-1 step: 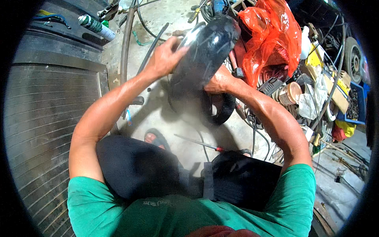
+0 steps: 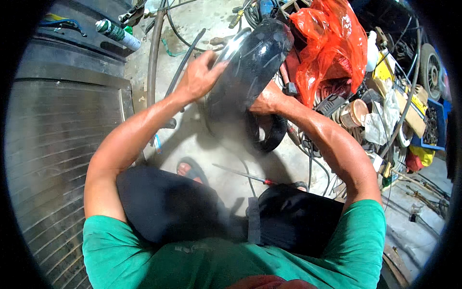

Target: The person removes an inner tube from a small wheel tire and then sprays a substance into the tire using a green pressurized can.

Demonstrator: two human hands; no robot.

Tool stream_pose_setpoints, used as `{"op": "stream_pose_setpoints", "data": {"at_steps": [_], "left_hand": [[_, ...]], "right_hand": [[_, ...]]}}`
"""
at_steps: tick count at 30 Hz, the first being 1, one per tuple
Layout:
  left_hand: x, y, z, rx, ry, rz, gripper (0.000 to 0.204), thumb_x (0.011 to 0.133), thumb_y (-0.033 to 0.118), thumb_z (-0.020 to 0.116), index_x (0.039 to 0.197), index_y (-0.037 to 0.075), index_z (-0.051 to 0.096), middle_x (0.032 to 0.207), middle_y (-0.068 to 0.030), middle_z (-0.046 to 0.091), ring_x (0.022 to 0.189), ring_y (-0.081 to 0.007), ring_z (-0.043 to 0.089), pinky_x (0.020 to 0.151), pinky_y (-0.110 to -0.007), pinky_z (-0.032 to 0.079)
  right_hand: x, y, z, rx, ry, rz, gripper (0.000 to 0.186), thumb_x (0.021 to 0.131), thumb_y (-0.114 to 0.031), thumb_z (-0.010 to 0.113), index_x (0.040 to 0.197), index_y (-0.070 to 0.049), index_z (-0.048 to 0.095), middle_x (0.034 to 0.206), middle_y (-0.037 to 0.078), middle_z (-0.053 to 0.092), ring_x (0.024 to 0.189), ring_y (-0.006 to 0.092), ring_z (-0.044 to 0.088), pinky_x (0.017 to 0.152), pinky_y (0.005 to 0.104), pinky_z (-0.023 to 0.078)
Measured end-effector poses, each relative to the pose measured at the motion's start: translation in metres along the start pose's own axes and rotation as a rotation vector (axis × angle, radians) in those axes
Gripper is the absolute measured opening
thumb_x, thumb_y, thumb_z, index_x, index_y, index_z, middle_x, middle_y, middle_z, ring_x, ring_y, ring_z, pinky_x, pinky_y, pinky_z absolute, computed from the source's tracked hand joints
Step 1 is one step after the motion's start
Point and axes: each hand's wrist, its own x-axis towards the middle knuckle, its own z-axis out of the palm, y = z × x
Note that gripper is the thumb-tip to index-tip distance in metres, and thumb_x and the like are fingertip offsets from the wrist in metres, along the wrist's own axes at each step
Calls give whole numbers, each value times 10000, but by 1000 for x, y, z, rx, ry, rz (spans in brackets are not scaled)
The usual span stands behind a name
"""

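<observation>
A glossy black tyre (image 2: pixel 257 53) with a shiny metal rim (image 2: pixel 236 43) stands tilted between my hands. My left hand (image 2: pixel 199 77) is at the rim's left side, thumb and fingers apart near the edge. My right hand (image 2: pixel 263 100) grips the tyre's lower right side, fingers mostly hidden behind it. A black ring, tyre or tube (image 2: pixel 274 137), is below my right hand. A grey haze blurs the tyre's lower part. A long screwdriver with a red handle (image 2: pixel 267 181) lies on the floor between my feet.
A metal shutter-like panel (image 2: pixel 62 139) fills the left, with a spray can (image 2: pixel 115 33) above. Hoses and rods (image 2: pixel 155 58) lie on the concrete floor (image 2: pixel 221 149). At right are a red plastic bag (image 2: pixel 337 53), piled parts, a spoked wheel (image 2: pixel 428 72) and a blue crate (image 2: pixel 433 125).
My left hand has shifted slightly left, away from the rim. The tyre and my right hand look almost unchanged.
</observation>
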Motion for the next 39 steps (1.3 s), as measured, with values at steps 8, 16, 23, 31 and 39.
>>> {"op": "stream_pose_setpoints", "data": {"at_steps": [8,16,23,31,39], "left_hand": [[24,-3,-34,35,33,24,543,1000,490,560,933,-37,676,821,-210,663,777,-271,633,751,-424,492],[59,-26,-37,-221,-193,-266,474,937,406,666,1128,-25,714,1032,-153,748,935,-199,690,849,-363,536],[46,-48,-47,-259,-259,-89,276,944,195,665,1120,-9,719,993,-88,735,885,-156,676,803,-306,549],[66,-82,-48,-428,-182,-209,221,979,191,641,1044,1,731,917,-30,713,795,-100,629,706,-288,536],[58,-93,-36,-446,-98,-334,288,962,248,655,979,-27,737,868,-52,719,764,-107,608,695,-325,522]], "right_hand": [[31,-12,-29,562,-18,155,338,839,-122,625,1123,39,714,1109,230,726,1049,292,693,961,409,518],[35,-5,-2,1354,100,582,375,837,-138,675,1150,66,698,1068,157,732,1027,213,645,952,357,482],[47,-6,-11,902,-118,455,413,948,-256,614,1214,59,645,1083,218,723,1050,314,666,963,411,489],[-8,-7,7,648,-359,392,486,1061,-410,421,1346,-32,529,1134,302,667,1093,487,627,957,537,473],[-25,4,20,595,-415,468,496,1082,-453,437,1247,-11,589,897,235,688,840,423,685,802,495,521]]}}
